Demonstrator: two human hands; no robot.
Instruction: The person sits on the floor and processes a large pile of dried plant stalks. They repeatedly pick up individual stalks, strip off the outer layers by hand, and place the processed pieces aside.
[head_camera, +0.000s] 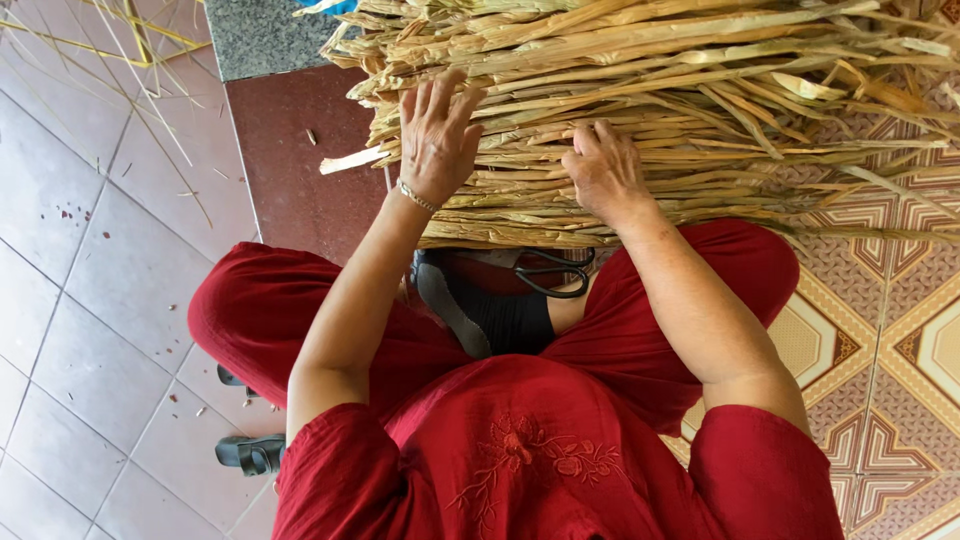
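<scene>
Head view: heap of pale yellow dried flat stalks (640, 110) lies on the tiled floor (900, 330) before the knees. Left hand (437, 135) rests flat, fingers spread; right hand (603, 172) curls, closed on nothing. Stalks look light, stiff, brittle; best gathered mid-length.

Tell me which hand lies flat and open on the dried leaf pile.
The left hand, the one with a thin bracelet at the wrist, rests with fingers spread on the pile of dried leaf strips. The right hand is curled, fingers tucked into the strips.
</scene>
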